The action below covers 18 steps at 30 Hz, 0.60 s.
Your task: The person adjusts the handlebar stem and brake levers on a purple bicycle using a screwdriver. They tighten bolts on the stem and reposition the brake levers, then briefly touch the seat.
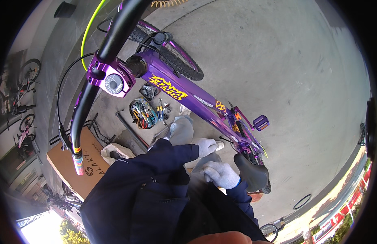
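My left hand (206,147), in a white glove, rests by my left knee; it looks curled in, and its fingertips are hidden. Close to my lap, beside the bicycle's black saddle (253,173), my right hand (222,174) wears the same kind of glove. Its thumb and fingers are pinched together; whatever may be between them is too small to make out. Both hands are apart from the purple mountain bike (178,85), which stands in front of me with its black handlebar (84,109) at the left and a purple pedal (260,122) on the far side.
On the concrete floor (286,77) beyond my knees are an oval tray of hand tools (143,114), a box of small metal parts (149,92) and loose pliers (160,109). A large cardboard box (70,160) stands at the left, next to a dark tube (131,130).
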{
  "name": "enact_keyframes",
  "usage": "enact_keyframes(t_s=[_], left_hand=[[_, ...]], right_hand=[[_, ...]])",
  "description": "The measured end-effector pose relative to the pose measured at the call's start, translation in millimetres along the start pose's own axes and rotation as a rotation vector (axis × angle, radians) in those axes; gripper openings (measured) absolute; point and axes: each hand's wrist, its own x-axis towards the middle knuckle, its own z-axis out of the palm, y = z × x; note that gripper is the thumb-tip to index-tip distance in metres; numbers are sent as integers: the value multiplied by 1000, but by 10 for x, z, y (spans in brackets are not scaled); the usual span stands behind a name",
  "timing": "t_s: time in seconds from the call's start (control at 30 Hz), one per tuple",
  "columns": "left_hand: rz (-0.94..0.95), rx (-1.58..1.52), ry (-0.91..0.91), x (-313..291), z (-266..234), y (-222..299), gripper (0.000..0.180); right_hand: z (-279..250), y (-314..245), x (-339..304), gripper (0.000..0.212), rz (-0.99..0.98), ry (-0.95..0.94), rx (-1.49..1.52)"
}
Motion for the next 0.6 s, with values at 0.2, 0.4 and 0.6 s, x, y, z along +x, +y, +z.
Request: enact_keyframes(t_s=[0.2,0.4,0.6], left_hand=[[-14,228,-35,705,224,-786,33],[145,390,-148,951,243,-914,33],[410,319,-24,659,231,-1217,28]], right_hand=[[-191,1840,1214,23,-281,295,-543],[-648,3399,2242,27,-21,381,-950],[-469,3744,2316,23,-282,675,-1110]])
